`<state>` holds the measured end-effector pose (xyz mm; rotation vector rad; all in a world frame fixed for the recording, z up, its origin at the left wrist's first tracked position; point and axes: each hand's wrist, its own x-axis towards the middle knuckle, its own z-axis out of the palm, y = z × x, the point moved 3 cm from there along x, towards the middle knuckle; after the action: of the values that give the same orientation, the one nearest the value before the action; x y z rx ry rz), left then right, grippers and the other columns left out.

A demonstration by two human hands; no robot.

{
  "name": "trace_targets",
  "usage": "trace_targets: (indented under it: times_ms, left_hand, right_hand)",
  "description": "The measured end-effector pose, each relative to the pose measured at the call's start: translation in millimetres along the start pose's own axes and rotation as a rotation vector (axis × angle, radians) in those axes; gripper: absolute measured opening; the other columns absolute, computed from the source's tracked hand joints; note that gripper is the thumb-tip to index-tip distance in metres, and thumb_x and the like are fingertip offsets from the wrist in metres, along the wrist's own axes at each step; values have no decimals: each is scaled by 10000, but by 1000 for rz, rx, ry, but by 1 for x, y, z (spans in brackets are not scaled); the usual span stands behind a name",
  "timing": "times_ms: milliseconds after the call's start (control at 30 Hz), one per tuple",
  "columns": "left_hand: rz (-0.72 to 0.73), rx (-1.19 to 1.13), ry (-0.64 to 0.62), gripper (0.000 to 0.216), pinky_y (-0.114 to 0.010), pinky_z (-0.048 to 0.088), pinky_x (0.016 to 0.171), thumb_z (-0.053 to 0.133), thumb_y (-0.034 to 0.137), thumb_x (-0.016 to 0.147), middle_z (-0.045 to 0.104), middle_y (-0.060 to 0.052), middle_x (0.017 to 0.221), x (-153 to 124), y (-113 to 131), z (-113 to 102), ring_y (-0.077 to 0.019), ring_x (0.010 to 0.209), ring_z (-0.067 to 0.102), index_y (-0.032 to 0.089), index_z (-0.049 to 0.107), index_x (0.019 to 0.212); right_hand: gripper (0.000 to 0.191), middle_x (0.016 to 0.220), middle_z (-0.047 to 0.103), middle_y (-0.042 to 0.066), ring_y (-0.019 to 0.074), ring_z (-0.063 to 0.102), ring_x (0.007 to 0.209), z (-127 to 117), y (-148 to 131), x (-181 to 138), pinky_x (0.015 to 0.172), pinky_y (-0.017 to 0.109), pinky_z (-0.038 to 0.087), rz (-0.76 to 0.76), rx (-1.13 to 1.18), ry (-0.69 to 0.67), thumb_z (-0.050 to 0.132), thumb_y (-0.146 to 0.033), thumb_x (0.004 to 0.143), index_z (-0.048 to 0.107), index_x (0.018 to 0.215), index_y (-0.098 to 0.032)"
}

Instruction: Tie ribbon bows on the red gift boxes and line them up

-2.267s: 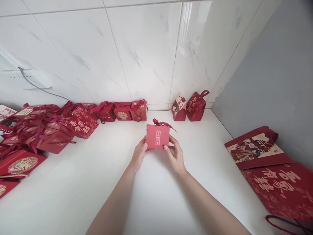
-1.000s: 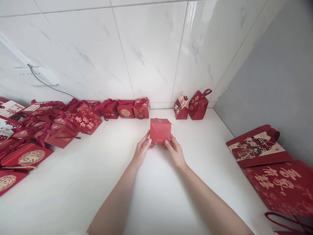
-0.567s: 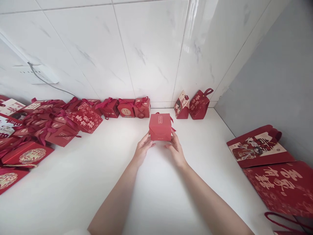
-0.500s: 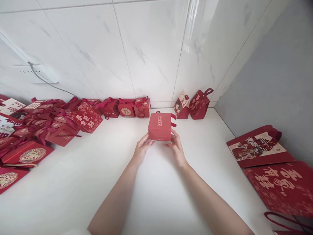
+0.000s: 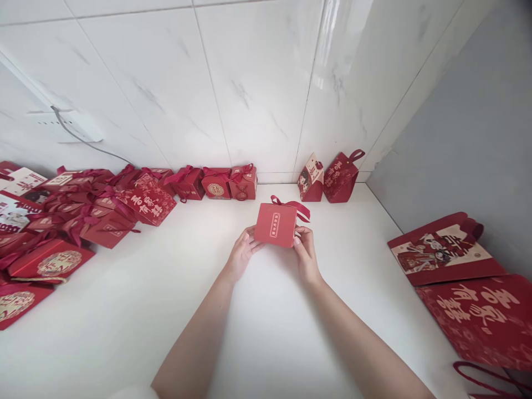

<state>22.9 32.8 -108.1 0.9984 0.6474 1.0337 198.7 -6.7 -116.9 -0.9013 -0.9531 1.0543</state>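
Note:
A small red gift box (image 5: 266, 225) with pale lettering in a framed label is held between my two hands over the white tabletop. A dark red ribbon (image 5: 302, 211) trails from its far and right sides. My left hand (image 5: 242, 252) grips the box's left side, with fingers reaching under its lower edge. On the right, my right hand (image 5: 306, 255) holds the near right corner, thumb in front and fingers behind. The bottom and far side of the box are hidden.
Red ribbon-tied boxes (image 5: 103, 221) crowd the left side. Several more, including a box with a round emblem (image 5: 216, 184), line the tiled wall (image 5: 257, 83). Two pointed boxes (image 5: 341, 177) stand at the back right. Red bags (image 5: 477, 318) lie along the right edge.
The box has tipped so its labelled face turns more toward me, and it has come slightly nearer. Its ribbon shows more. Both hands stay on it.

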Motion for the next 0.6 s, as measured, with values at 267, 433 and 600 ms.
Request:
trace_targets:
  times_ms: [267, 433, 600]
  left_hand:
    - [38, -9, 24, 290, -450, 408, 994, 582, 389, 854, 574, -63, 1228, 1, 0, 0, -230, 1106, 580, 239, 505, 1091]
    - [107, 75, 88, 398, -403, 416, 964, 691, 380, 765, 558, -45, 1238, 2, 1, 3, -209, 1083, 574, 268, 491, 1091]
    - [109, 65, 92, 412, -353, 432, 902, 698, 290, 742, 536, -42, 1274, 1, 6, 3, -206, 1086, 557, 276, 509, 1108]
  right_hand:
    - [438, 1373, 436, 60, 249, 483, 1184, 6, -10, -2, 962, 434, 453, -1, -116, -98, 509, -455, 913, 414, 1313, -305]
    - [487, 1495, 342, 32, 265, 374, 1336, 8, -14, -1, 1027, 453, 421, -4, -111, -169, 371, -475, 965, 344, 1421, -308]
    - [521, 1507, 341, -4, 252, 327, 1374, 8, -12, 1, 1117, 453, 316, -21, -119, -199, 412, -475, 946, 333, 1437, -319]
